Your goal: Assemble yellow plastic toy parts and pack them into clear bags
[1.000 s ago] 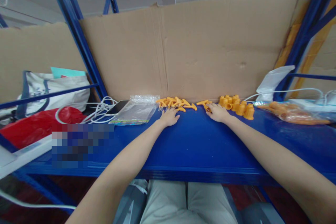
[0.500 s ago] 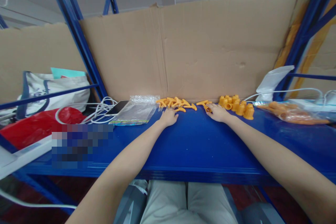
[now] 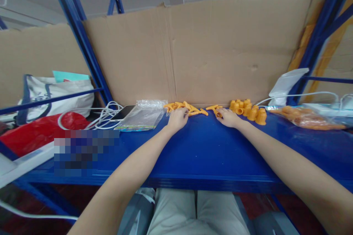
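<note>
My left hand (image 3: pixel 178 118) is at the left pile of orange T-shaped pieces (image 3: pixel 186 105), several of them with small metal spirals. Its fingers curl down among the pieces, and what they grip is hidden. My right hand (image 3: pixel 228 118) rests on the table with its fingers closed around an orange hollow cap (image 3: pixel 219 115), whose open end shows. Just behind that cap lies another orange T-shaped piece (image 3: pixel 214 107). To the right of my right hand, several orange bell-shaped caps (image 3: pixel 252 114) stand grouped, one lying on its side.
A cardboard sheet (image 3: pixel 215 51) walls off the back of the blue table (image 3: pixel 198 150). Clear plastic bags (image 3: pixel 142 117), a phone (image 3: pixel 124 113) and white cables (image 3: pixel 106 115) lie left. A bag of orange parts (image 3: pixel 306 116) lies right. Blue posts (image 3: pixel 79 33) rise at both sides.
My left hand has moved slightly right and forward over the pile, its fingers now curled instead of spread. One T-shaped piece shifted a little right. My right hand has stayed in place with the cap.
</note>
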Tool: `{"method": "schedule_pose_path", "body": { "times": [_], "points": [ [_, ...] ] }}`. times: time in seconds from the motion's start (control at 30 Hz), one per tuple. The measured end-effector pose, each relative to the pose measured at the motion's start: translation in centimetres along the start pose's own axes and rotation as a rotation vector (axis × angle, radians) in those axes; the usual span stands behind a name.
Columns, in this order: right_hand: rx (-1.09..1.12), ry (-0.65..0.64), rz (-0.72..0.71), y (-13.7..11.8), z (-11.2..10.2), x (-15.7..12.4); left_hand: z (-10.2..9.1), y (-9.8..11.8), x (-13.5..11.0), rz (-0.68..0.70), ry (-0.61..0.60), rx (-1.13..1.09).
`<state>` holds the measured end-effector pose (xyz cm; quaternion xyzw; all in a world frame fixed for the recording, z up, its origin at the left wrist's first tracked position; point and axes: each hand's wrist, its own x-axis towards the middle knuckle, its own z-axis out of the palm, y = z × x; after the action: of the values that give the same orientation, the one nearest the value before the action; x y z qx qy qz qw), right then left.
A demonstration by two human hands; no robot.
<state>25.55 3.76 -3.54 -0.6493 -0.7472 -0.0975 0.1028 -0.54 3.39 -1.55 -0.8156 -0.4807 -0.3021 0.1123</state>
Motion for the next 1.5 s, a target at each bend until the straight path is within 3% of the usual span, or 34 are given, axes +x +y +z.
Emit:
{"method": "schedule_pose_path", "body": {
  "times": [0.2,0.33,0.43,0.63,0.8,0.93,1.13,1.2,1.3,1.4,1.5],
  "points": [
    [0.016,0.009,-0.015,0.3,0.4,0.3,-0.2,0.3,0.2,-0.062,0.131,-0.18],
    [0.017,0.004,-0.014,0.3,0.5,0.3,-0.2,0.4,0.4,-0.027,0.154,-0.232],
    [0.025,0.001,-0.011,0.2,0.4,0.2,-0.2,0.5,0.3,0.064,0.069,-0.229],
    [0.029,-0.007,0.007,-0.1,-0.2,-0.2,0.6,0.7,-0.3,0.176,-0.255,-0.205],
    [0.051,-0.033,0.052,-0.7,-1.2,-0.5,1.0,0.7,-0.4,0.184,-0.299,-0.201],
    [0.035,0.136,0.113,-0.2,-2.3,-0.5,0.9,0.5,-0.3,0.177,-0.31,-0.216],
    [-0.059,0.386,0.298,3.2,-3.4,-0.6,1.0,0.5,-0.3,0.189,-0.302,-0.21],
    [-0.088,0.365,0.373,4.4,-3.2,-0.6,0.9,0.5,-0.3,0.192,-0.3,-0.208],
    [-0.099,0.233,0.451,6.1,-2.0,-0.6,0.9,0.5,-0.3,0.193,-0.302,-0.202],
    [-0.104,0.088,0.454,7.3,-0.7,-0.3,0.8,0.6,-0.3,0.192,-0.303,-0.201],
    [-0.128,0.048,0.455,7.8,-0.1,0.0,0.7,0.6,-0.4,0.189,-0.303,-0.209]
  ]
}}
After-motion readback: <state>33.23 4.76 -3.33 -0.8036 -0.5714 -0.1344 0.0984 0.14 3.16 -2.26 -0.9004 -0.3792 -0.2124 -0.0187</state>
